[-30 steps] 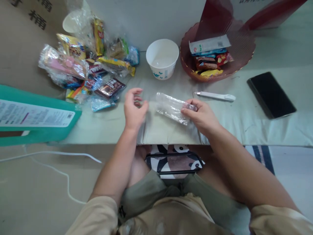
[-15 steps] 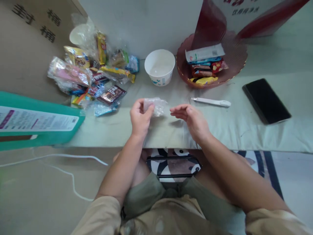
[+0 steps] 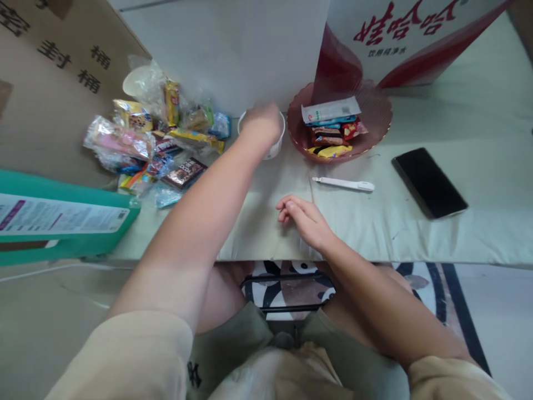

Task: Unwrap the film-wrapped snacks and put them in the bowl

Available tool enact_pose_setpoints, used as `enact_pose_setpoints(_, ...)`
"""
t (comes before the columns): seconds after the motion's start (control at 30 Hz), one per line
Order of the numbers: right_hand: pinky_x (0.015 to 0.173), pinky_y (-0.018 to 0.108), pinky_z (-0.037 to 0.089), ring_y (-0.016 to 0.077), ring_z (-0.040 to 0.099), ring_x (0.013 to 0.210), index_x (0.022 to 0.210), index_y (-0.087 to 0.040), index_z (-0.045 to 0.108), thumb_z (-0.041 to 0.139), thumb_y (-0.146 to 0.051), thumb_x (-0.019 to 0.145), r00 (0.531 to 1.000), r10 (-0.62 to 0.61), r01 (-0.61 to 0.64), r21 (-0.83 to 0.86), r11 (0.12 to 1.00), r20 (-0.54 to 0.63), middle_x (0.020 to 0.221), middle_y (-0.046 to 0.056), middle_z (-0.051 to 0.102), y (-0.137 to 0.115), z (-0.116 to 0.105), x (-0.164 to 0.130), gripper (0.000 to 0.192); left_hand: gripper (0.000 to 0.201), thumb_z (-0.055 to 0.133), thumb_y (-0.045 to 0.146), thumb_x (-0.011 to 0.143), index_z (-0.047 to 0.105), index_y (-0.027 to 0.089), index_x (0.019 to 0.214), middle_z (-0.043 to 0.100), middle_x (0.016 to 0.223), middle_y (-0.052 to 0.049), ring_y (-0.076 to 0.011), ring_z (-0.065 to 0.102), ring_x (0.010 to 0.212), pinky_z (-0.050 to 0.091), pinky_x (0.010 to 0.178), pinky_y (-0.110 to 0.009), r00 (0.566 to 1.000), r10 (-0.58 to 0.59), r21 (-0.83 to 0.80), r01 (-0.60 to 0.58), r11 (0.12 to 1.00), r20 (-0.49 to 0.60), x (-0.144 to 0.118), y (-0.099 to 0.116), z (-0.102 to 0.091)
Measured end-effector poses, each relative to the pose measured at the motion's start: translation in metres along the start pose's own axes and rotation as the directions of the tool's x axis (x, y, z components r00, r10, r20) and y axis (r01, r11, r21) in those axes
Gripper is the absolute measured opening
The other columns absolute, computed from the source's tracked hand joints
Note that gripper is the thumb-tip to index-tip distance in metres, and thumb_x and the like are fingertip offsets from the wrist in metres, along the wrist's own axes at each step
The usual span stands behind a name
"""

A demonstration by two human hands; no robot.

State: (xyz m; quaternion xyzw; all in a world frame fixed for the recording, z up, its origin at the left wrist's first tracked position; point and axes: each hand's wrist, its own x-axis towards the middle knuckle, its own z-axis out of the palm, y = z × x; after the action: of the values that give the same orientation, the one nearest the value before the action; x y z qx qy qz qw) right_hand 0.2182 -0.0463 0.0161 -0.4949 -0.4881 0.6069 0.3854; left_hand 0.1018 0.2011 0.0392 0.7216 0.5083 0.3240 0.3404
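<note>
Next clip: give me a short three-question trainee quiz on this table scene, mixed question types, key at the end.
1. True or false: the left hand is over the white paper cup.
2. Which lies between the brown bowl and the right hand? A) black phone B) white pen C) green box
3. Fill in: the pile of snack packets lies to the ____ of the cup.

Key: 1 true; 2 B; 3 left
</note>
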Motion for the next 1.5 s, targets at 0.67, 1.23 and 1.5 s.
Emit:
enact_pose_setpoints(0.67,0.075,0.033,0.045,0.0179,0.063,0.073,0.088,-0.022,0.069,0.044,-0.048,0.099,0.998,-0.035,0.045,-0.196,0.98,0.055,0.073,0.001,0.069,0.004,0.011,-0.002,0.038,0.046,0.09,0.059,0.064,0.066,0.028,0.087,0.059,0.1,0.0,-0.0276,0.027,0.129,0.008,0.122,-0.049,0.959,-0.146,0.371,0.232,0.899,-0.244,-0.102,-0.069,-0.145)
enact_pose_setpoints(1.23,0.078,0.033,0.051,0.017,0.065,0.08,0.105,-0.023,0.063,0.055,-0.042,0.094,0.991,-0.134,0.134,-0.141,0.981,0.007,0.09,0.003,0.07,0.001,0.006,-0.003,0.024,0.018,0.076,0.024,0.076,0.061,0.023,0.086,0.067,0.083,0.003,-0.0153,0.065,0.087,0.054,0.083,-0.031,0.926,-0.108,-0.539,-0.113,0.835,-0.361,-0.157,0.037,-0.113)
enact_pose_setpoints(1.5,0.086,0.038,0.057,0.02,0.062,0.102,0.121,-0.031,0.066,0.077,-0.037,0.083,0.871,-0.49,0.478,-0.307,0.823,0.041,0.141,0.009,0.049,0.016,-0.008,-0.001,0.04,0.016,0.061,0.035,0.088,0.065,0.021,0.095,0.073,0.078,-0.003,-0.0225,0.075,0.086,0.062,0.081,-0.036,0.805,-0.533,-0.837,0.463,0.291,0.26,-0.201,0.012,-0.016)
